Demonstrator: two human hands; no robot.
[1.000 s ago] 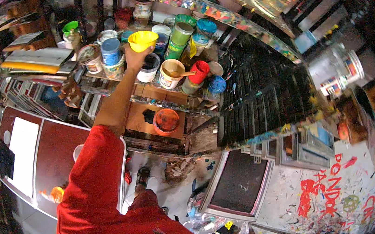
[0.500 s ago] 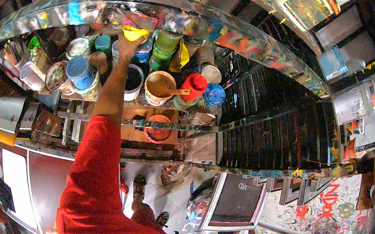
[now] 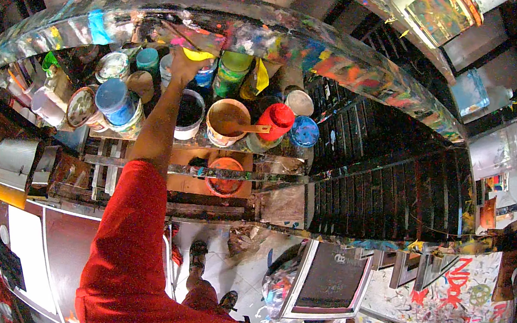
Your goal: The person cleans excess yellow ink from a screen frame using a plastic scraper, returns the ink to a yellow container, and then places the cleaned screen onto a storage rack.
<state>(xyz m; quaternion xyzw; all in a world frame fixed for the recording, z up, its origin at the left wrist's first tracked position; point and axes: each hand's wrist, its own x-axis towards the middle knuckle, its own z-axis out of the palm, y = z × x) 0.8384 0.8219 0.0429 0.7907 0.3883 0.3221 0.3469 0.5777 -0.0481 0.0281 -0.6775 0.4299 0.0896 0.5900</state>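
My left hand (image 3: 183,67) is stretched far forward on a red-sleeved arm and is closed on a small yellow cup (image 3: 198,55). The cup is tilted right under the paint-splattered curved shelf edge (image 3: 323,56). Just below the hand stand several paint pots: a white pot of dark paint (image 3: 189,113), a tan bucket with a wooden stick (image 3: 227,122), a green jar (image 3: 233,71) and a blue-lidded tub (image 3: 113,97). A thin stick with a pink tip (image 3: 177,34) lies near the hand; I cannot tell if the hand holds it. My right hand is out of sight.
A red-lidded jar (image 3: 277,116) and a blue lid (image 3: 304,131) stand to the right of the pots. An orange bucket (image 3: 225,175) sits on a lower shelf. Dark slatted racks (image 3: 385,177) fill the right. My feet (image 3: 198,254) are on a tiled floor by canvases (image 3: 331,280).
My left hand has carried the yellow cup farther forward, up against the splattered shelf edge. The view has tilted, so the pots sit lower in the picture.
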